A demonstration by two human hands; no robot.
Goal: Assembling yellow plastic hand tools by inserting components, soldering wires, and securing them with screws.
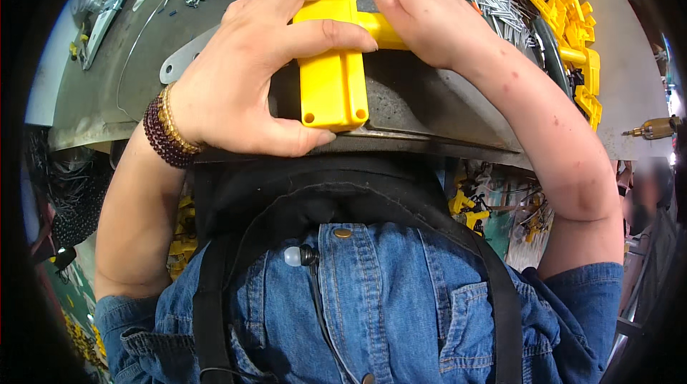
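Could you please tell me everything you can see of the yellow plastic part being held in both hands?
The yellow plastic part looks like smooth moulded plastic: a boxy body with a centre seam and two small round holes near its lower corners, plus a narrower arm running right from its top. It lies at the near edge of the grey worktable. The left hand wraps its body, fingers over the top; the right hand grips the arm.
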